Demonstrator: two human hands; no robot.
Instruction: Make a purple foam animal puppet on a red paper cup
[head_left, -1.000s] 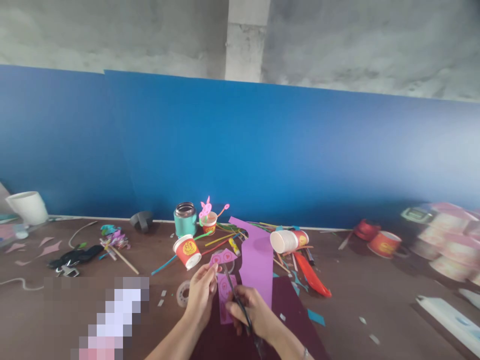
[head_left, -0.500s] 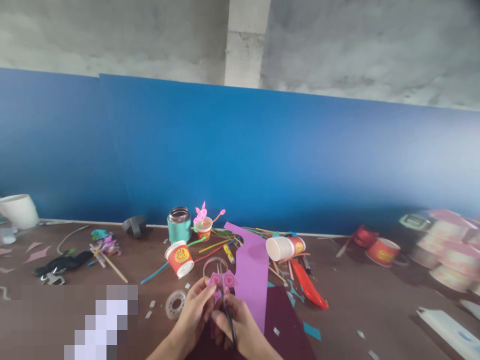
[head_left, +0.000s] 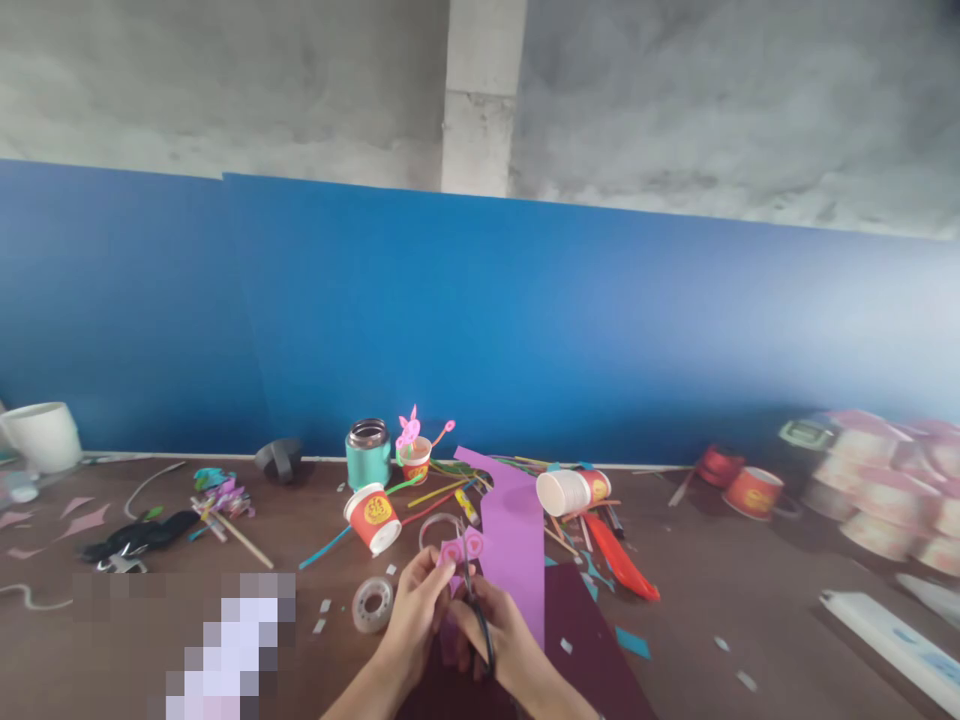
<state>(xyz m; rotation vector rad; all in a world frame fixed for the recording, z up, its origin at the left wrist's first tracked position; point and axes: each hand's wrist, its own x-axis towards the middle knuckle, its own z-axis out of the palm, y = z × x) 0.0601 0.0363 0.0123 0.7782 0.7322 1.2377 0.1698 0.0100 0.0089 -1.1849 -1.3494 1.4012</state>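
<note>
Behind the littered tabletop [head_left: 712,640] rises a blue partition [head_left: 450,320], and beside the purple sheet [head_left: 514,540] I see the left hand's [head_left: 418,600] fingers pinching heart-marked pink paper [head_left: 451,552], probably light, easily creased, best held by its edge, while the right hand's [head_left: 504,630] curl round scissors [head_left: 486,640].

The right fingers [head_left: 466,621] hide part of the scissors [head_left: 486,636].

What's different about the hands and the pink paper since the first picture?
The left hand came a bit nearer the right hand, bringing the pink heart paper slightly down and right. More of the tape roll shows now. Nothing was let go: the right hand still holds the scissors. The tipped red cup stayed put.
</note>
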